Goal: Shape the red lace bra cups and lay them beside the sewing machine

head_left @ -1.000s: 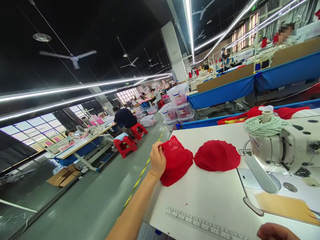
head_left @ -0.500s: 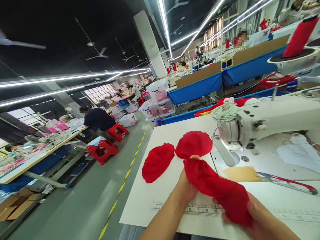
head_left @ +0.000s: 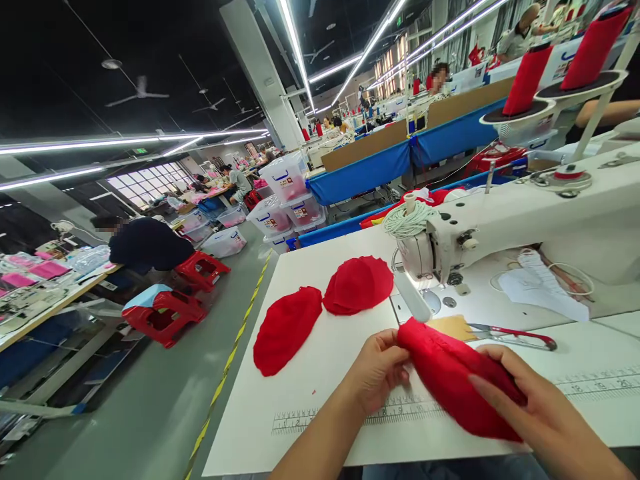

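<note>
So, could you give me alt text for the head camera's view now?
A person's left fingers and right fingers hold red fabric over a white table. Two patches of red cloth lie beyond, left of a white sewing machine.

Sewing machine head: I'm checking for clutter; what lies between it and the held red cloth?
In the head view, a tan patch and some pale machine bed lie between the sewing machine head and the held red cloth.

The tilted head view looks forward and down, table point(head_left: 345, 347) near.
</note>
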Motion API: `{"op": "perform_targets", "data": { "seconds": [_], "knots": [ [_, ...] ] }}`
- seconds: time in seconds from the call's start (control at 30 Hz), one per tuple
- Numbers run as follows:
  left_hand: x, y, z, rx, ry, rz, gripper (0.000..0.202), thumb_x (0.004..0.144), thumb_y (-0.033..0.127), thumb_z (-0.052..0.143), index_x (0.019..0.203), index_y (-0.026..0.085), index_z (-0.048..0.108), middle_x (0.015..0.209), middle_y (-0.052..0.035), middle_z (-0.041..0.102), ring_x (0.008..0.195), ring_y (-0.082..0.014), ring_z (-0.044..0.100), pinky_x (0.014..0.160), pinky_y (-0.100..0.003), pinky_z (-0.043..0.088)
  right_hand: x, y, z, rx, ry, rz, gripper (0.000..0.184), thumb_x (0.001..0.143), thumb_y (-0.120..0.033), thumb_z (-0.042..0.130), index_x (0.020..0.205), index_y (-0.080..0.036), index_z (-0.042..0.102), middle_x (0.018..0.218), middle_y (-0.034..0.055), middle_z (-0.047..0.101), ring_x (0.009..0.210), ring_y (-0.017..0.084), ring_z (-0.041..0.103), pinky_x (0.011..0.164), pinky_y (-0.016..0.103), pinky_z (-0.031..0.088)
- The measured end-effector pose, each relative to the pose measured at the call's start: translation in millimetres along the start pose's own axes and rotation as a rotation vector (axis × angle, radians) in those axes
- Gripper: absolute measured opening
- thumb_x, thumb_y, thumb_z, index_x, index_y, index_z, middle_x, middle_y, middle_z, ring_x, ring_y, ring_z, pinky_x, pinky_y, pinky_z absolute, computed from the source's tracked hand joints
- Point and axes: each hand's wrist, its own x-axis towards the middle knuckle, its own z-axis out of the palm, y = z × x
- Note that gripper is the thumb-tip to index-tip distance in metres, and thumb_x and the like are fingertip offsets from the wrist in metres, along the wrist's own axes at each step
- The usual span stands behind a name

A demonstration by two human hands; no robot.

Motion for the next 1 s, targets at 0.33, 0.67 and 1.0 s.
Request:
{"op": "perform_targets", "data": {
  "seconds": [0.33, 0.67, 1.0],
  "knots": [
    [-0.6, -7.8, 13.9, -0.164, -0.09, -0.066, 0.044, 0.061, 0.036, 0.088, 0.091, 0.009, 0.071, 0.085, -0.0093, 0.069, 0.077, -0.014, 0.064, 0.065, -0.02, 0.054, 26.6, 3.8, -13.4, 0.566, 0.211, 0.447, 0.041, 0.063, -0.048, 0.082, 0.097, -0.03, 0.069, 0.094, 0.0013, 0.075, 0.088, 0.024, 0.069, 0.06, 0.025, 0.059],
    [5.2, -9.2, 20.7, -0.056, -0.071, 0.072, 0.048, 0.059, 0.037, 0.089, 0.096, 0.012, 0.071, 0.073, -0.0007, 0.064, 0.048, -0.0031, 0.052, 0.041, -0.011, 0.044, 24.2, -10.9, -19.0, 0.706, -0.189, 0.509, 0.039, 0.062, -0.035, 0.088, 0.098, -0.023, 0.077, 0.101, 0.007, 0.076, 0.09, 0.027, 0.072, 0.083, 0.03, 0.06],
    [8.3, -0.7, 32.5, -0.013, -0.076, 0.105, 0.041, 0.056, 0.037, 0.09, 0.079, 0.011, 0.068, 0.074, -0.0018, 0.062, 0.066, -0.0075, 0.056, 0.065, -0.018, 0.054, 20.4, -7.2, -19.9, 0.671, 0.011, 0.437, 0.042, 0.06, -0.034, 0.088, 0.099, -0.025, 0.074, 0.095, 0.0028, 0.077, 0.077, 0.021, 0.072, 0.064, 0.021, 0.059]
  ]
}}
